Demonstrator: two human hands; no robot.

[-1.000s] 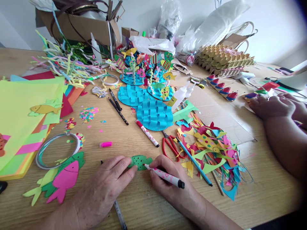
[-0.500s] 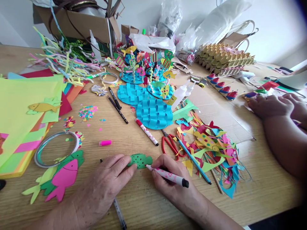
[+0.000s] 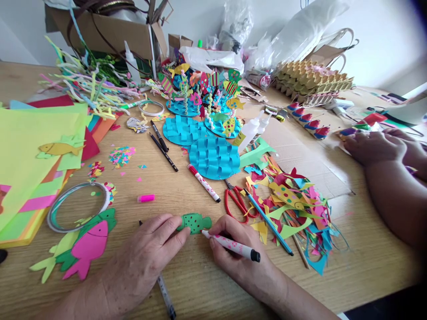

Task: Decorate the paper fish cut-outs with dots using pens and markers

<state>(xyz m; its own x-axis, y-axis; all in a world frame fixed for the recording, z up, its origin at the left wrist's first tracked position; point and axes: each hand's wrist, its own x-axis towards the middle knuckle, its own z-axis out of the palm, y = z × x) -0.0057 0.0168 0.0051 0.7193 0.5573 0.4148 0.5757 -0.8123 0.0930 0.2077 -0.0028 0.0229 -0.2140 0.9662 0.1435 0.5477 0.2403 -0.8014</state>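
A green paper fish [image 3: 194, 223] with dark spots lies on the wooden table. My left hand [image 3: 150, 249] presses its left end between thumb and fingers. In my right hand [image 3: 233, 249] is a white marker with pink pattern and black end [image 3: 238, 249], its tip at the fish's lower right edge. Part of a clear pen [image 3: 165, 295] shows below my left hand. The pink marker cap [image 3: 146, 198] lies behind that hand. Paper fish in pink [image 3: 91, 244], green and yellow lie to the left, beside a tape roll [image 3: 53, 218].
Beyond the fish are a capped red marker [image 3: 204, 183], red-handled scissors [image 3: 235, 204], a blue pen [image 3: 270, 224] and paper scraps [image 3: 300, 195]. Blue paper discs [image 3: 215, 158] and glue bottles [image 3: 248, 131] stand farther back. Another person's hands [image 3: 376, 144] rest at the right.
The marker in my right hand has shifted very slightly left, its tip still by the fish's edge. My left hand and the fish look unchanged.
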